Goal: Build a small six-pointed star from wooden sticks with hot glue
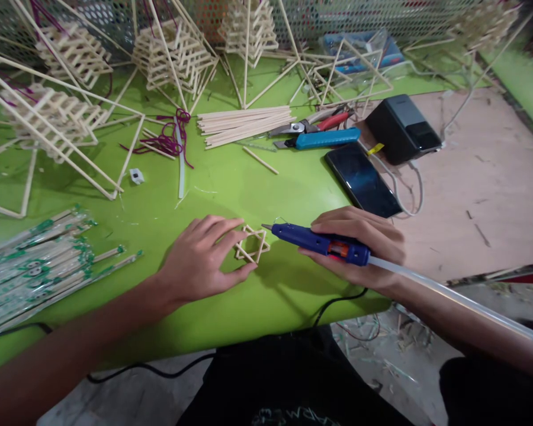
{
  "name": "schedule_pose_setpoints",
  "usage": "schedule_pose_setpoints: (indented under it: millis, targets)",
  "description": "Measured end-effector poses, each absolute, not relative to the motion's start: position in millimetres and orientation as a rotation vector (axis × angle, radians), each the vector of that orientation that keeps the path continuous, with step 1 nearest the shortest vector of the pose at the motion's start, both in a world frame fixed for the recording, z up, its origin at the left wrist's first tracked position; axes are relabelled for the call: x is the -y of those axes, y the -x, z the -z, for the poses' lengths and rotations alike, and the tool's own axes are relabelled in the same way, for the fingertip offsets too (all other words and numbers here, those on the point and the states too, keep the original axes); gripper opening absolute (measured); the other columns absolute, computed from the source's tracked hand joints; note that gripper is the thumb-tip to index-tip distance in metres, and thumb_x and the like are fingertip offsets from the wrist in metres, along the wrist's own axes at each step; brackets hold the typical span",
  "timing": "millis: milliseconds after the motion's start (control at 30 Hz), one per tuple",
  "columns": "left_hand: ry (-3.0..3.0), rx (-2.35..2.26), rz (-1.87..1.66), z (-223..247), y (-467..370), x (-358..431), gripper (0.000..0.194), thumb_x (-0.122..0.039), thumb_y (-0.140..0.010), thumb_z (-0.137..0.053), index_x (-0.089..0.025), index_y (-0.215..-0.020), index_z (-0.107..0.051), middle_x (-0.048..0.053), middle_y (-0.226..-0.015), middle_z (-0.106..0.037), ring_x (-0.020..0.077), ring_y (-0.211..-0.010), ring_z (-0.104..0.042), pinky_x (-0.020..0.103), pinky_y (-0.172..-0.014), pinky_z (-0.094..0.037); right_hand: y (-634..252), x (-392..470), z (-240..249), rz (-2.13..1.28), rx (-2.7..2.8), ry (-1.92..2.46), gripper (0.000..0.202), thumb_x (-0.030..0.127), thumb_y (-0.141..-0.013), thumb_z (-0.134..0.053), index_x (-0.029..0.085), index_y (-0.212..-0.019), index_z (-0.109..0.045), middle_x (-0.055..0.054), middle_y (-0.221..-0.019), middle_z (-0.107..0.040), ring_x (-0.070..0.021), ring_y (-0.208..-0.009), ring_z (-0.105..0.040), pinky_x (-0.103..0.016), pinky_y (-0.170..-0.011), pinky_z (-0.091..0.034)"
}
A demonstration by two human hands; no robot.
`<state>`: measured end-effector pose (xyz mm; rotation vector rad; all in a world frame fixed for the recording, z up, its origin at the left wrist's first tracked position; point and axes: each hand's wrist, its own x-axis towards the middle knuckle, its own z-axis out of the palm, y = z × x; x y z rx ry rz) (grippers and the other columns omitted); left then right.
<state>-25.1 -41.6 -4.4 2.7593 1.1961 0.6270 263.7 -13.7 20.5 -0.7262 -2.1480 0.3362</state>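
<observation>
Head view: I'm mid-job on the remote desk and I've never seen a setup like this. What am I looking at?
There is no machine here: one camera on a person's head looks forward and down at their bare hands. The right hand holds a blue glue gun, with a long glue stick running out of its back. The left hand curves its thumb and fingers around a small star of sticks; how firmly it presses is hard to tell. On the green table lie loose sticks, purple string, a blue cutter and a phone. Stacked stick structures stand toward the back.
</observation>
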Motion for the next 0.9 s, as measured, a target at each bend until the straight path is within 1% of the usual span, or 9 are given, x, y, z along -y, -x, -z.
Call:
schedule_pose_setpoints:
  millis: [200,467,567,700,800,900]
  targets:
    - [-2.758,-1.184,-0.639,4,24,40,0.047,-0.049,-0.086,-0.071,-0.012,-0.115,-0.065,0.014,-0.119,-0.071,0.0281,-0.105,-0.066,0.047,-0.086,-0.059,-265,14,-19,-0.345,2.151,0.732,0.037,0.021,-0.077,-0.082,0.021,-0.110,-0.066,-0.005,-0.088,-0.074,-0.0191,-0.074,-0.071,-0.034,-0.061,-0.060]
    - [-2.732,-1.169,-0.617,2,24,42,0.057,-0.048,-0.086,-0.071,-0.012,-0.128,-0.058,0.015,-0.124,-0.069,0.0294,-0.109,-0.064,0.047,-0.091,-0.057,-267,13,-18,-0.336,2.145,0.713,0.042,0.019,-0.073,-0.084,0.021,-0.111,-0.066,-0.005,-0.088,-0.074,-0.0197,-0.074,-0.072,-0.034,-0.061,-0.060]
    - [-2.637,-1.135,-0.611,1,25,40,0.063,-0.042,-0.086,-0.072,-0.015,-0.138,-0.050,0.013,-0.125,-0.068,0.0275,-0.110,-0.063,0.045,-0.093,-0.056,-267,14,-18,-0.338,2.142,0.711,0.044,0.017,-0.072,-0.084,0.021,-0.111,-0.066,-0.005,-0.090,-0.074,-0.0200,-0.075,-0.072,-0.034,-0.061,-0.060]
    - [-2.469,-1.077,-0.541,-3,32,35,0.066,-0.031,-0.086,-0.071,-0.020,-0.145,-0.044,0.010,-0.118,-0.067,0.0248,-0.107,-0.062,0.043,-0.092,-0.056,-268,14,-18,-0.331,2.144,0.717,0.043,0.016,-0.073,-0.083,0.021,-0.112,-0.066,-0.005,-0.090,-0.074,-0.0199,-0.076,-0.072,-0.034,-0.061,-0.060]
    - [-2.393,-1.060,-0.451,-4,38,31,0.065,-0.029,-0.088,-0.068,-0.021,-0.147,-0.042,0.011,-0.119,-0.064,0.0241,-0.105,-0.062,0.042,-0.090,-0.057,-268,14,-18,-0.324,2.141,0.717,0.046,0.014,-0.071,-0.083,0.022,-0.113,-0.066,-0.005,-0.090,-0.074,-0.0196,-0.075,-0.071,-0.034,-0.060,-0.060]
    - [-2.375,-1.054,-0.437,-3,41,28,0.064,-0.029,-0.089,-0.068,-0.022,-0.147,-0.041,0.011,-0.122,-0.063,0.0237,-0.106,-0.063,0.042,-0.091,-0.057,-268,14,-20,-0.330,2.143,0.721,0.046,0.012,-0.069,-0.084,0.020,-0.111,-0.066,-0.007,-0.089,-0.074,-0.0207,-0.075,-0.071,-0.036,-0.060,-0.060]
